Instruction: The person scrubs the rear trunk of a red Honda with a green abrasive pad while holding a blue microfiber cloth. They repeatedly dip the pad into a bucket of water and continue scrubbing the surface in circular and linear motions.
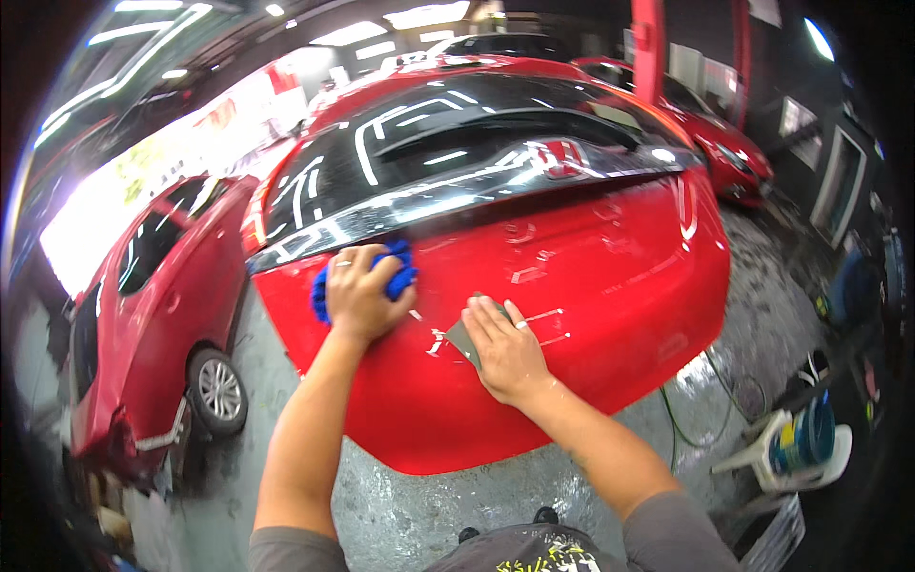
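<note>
A red car's tailgate fills the middle, glossy and wet in places, with white reflections across it. On its upper left, just under the dark trim, my left hand grips a bunched blue cloth against the paint. Lower and nearer the centre, my right hand lies with its fingers together over a grey-green sheet of sandpaper. It presses the sheet on the panel, and part of the sheet is hidden beneath the palm. Soapy-looking white specks show on the right wrist.
To the left stands another red car with a damaged rear corner. A red post and a further red car are behind at the right. At the lower right, a teal bucket sits on a white stool; a hose lies on the wet floor.
</note>
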`<control>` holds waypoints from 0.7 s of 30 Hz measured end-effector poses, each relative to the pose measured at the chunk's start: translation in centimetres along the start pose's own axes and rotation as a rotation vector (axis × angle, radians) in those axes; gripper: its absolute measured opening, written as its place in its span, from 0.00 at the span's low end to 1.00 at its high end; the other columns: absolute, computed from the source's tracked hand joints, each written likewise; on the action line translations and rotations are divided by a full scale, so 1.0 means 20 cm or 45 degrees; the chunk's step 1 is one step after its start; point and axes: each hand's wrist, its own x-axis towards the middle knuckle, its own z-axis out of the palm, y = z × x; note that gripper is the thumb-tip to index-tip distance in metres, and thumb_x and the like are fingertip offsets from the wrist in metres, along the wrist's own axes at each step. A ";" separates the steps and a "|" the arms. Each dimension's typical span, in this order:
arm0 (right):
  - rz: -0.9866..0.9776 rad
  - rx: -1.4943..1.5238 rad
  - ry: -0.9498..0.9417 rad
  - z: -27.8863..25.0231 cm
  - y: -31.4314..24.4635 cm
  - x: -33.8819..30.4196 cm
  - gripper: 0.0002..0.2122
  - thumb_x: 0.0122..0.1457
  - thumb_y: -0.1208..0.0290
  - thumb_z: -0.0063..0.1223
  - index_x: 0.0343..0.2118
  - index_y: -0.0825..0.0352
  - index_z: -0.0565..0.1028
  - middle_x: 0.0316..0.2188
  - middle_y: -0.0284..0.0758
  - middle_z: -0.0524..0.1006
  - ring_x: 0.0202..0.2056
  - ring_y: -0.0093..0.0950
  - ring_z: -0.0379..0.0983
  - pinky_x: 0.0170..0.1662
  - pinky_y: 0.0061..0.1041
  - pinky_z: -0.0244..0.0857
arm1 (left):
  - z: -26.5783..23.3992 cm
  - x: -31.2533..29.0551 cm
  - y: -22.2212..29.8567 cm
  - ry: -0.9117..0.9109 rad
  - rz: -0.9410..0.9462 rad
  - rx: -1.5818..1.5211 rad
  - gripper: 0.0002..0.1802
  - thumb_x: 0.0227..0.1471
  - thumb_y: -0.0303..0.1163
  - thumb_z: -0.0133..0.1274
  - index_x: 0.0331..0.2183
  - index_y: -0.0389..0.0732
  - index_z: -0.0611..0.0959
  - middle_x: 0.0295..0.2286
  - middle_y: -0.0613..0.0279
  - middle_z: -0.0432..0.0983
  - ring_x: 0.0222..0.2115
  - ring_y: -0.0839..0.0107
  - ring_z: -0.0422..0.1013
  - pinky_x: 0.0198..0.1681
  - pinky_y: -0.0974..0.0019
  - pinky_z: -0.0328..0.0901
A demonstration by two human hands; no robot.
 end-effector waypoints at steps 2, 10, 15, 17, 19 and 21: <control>0.043 -0.020 -0.097 -0.17 0.20 -0.07 0.23 0.68 0.69 0.51 0.64 0.70 0.76 0.65 0.50 0.77 0.70 0.46 0.70 0.74 0.55 0.59 | -0.03 -0.03 0.04 -0.007 -0.008 0.073 0.13 0.43 0.43 0.72 0.32 0.50 0.89 0.43 0.64 0.83 0.47 0.54 0.77 0.54 0.47 0.70; 0.523 -0.252 -0.072 -0.19 0.59 -0.05 0.21 0.71 0.68 0.47 0.63 0.70 0.76 0.65 0.52 0.76 0.68 0.50 0.69 0.70 0.52 0.60 | -0.01 -0.02 0.03 -0.008 -0.016 0.062 0.14 0.43 0.40 0.73 0.32 0.49 0.88 0.44 0.62 0.82 0.48 0.53 0.76 0.54 0.45 0.70; 0.249 -0.222 -0.139 -0.11 0.39 -0.03 0.26 0.73 0.66 0.46 0.71 0.70 0.71 0.73 0.49 0.71 0.77 0.44 0.62 0.79 0.53 0.51 | 0.01 -0.02 0.03 0.011 0.028 0.044 0.14 0.44 0.39 0.74 0.33 0.48 0.87 0.46 0.62 0.83 0.49 0.52 0.76 0.55 0.45 0.70; 0.462 -0.269 -0.306 -0.28 0.63 -0.04 0.26 0.75 0.62 0.43 0.72 0.67 0.70 0.74 0.46 0.70 0.77 0.41 0.61 0.80 0.52 0.50 | -0.03 -0.05 0.01 0.002 -0.006 0.049 0.14 0.44 0.40 0.74 0.33 0.48 0.87 0.46 0.62 0.83 0.49 0.53 0.76 0.55 0.45 0.70; 0.758 -0.407 -0.174 -0.40 0.99 -0.17 0.24 0.78 0.59 0.42 0.70 0.66 0.72 0.72 0.45 0.72 0.75 0.41 0.63 0.77 0.50 0.54 | 0.00 -0.03 0.02 0.032 -0.010 0.051 0.14 0.45 0.40 0.73 0.33 0.48 0.87 0.46 0.62 0.82 0.49 0.53 0.76 0.55 0.46 0.70; 0.712 -0.727 0.218 -0.30 1.29 -0.39 0.19 0.78 0.59 0.43 0.60 0.67 0.77 0.64 0.46 0.78 0.68 0.44 0.71 0.69 0.52 0.63 | 0.08 0.07 0.11 0.047 0.009 0.014 0.13 0.44 0.42 0.73 0.32 0.48 0.88 0.44 0.64 0.83 0.48 0.54 0.77 0.55 0.48 0.70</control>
